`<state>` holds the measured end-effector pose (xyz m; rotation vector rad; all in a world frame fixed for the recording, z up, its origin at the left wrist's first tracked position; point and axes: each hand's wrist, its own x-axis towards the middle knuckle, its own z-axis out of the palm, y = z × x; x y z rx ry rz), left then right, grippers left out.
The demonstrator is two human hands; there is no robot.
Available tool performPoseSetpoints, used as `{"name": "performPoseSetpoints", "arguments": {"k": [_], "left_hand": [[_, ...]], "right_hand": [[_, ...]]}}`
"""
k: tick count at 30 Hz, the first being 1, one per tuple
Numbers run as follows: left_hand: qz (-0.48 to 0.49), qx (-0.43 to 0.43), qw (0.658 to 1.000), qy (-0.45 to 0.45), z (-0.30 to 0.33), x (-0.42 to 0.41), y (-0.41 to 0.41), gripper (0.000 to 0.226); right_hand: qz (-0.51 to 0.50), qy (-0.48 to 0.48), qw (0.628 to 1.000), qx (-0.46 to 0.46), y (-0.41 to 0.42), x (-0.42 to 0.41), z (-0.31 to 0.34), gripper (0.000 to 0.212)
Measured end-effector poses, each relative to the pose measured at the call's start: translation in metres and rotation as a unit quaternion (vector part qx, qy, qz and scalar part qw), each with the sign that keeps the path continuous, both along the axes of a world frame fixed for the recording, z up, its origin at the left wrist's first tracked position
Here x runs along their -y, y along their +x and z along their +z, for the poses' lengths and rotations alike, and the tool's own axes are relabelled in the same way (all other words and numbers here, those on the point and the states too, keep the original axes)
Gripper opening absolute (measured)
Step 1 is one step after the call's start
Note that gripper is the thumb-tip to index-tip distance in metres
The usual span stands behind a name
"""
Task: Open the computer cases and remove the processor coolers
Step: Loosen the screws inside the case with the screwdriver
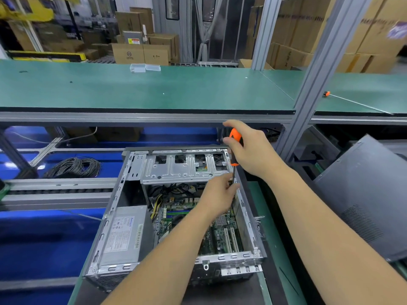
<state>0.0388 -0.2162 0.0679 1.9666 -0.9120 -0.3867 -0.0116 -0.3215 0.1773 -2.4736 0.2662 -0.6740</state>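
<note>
An open computer case lies on its side in front of me, its motherboard, cables and grey power supply exposed. My right hand grips the orange and black handle of a screwdriver, held upright over the case's far right corner. My left hand reaches into the case and pinches the screwdriver's shaft near its tip, just below the silver drive cage. My left hand and arm hide the part of the board beneath them; no processor cooler is visible.
A dark grey side panel leans at the right. Above the case runs a green shelf on aluminium posts, carrying a clear plastic box and a long orange-handled tool. A coil of cable lies left.
</note>
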Motion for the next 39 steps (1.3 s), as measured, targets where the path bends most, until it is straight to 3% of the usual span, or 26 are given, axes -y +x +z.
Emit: {"name": "performPoseSetpoints", "arguments": {"k": [2,8,13,22,26,28,30,32,35,39], "left_hand": [[-0.005,0.058,0.998,0.013,0.0,0.007,0.006,0.024],[0.002,0.086,0.996,0.011,-0.003,0.013,0.009,0.039],[-0.001,0.081,0.997,0.001,-0.005,0.012,0.004,0.041],[-0.001,0.107,0.994,-0.018,-0.008,0.003,0.003,0.04],[0.005,0.114,0.993,-0.012,-0.007,0.006,0.003,0.039],[0.001,0.105,0.995,-0.002,-0.005,0.013,0.004,0.038],[0.005,0.087,0.996,0.005,-0.004,0.019,0.004,0.038],[0.004,0.072,0.997,0.006,-0.005,0.022,0.008,0.038],[-0.003,0.068,0.998,0.018,-0.005,0.023,0.015,0.04],[-0.032,0.053,0.998,0.019,-0.003,0.025,0.021,0.038]], "right_hand": [[0.005,0.011,1.0,0.003,-0.004,0.001,0.0,0.036],[-0.038,-0.084,0.996,-0.004,-0.012,-0.001,-0.001,0.039],[-0.007,-0.079,0.997,-0.01,-0.017,-0.002,0.0,0.026],[0.037,-0.062,0.997,-0.011,-0.019,-0.012,0.0,0.021],[0.008,-0.025,1.0,-0.016,-0.019,-0.01,0.003,0.019],[-0.091,-0.11,0.99,-0.016,-0.016,-0.006,0.005,0.029],[-0.222,-0.255,0.94,-0.043,-0.007,-0.006,0.011,0.047],[-0.267,-0.32,0.905,-0.089,0.006,-0.01,0.02,0.053],[-0.216,-0.312,0.914,-0.14,0.02,-0.004,0.027,0.037],[-0.107,-0.259,0.952,-0.126,0.011,0.014,0.026,0.022]]}}
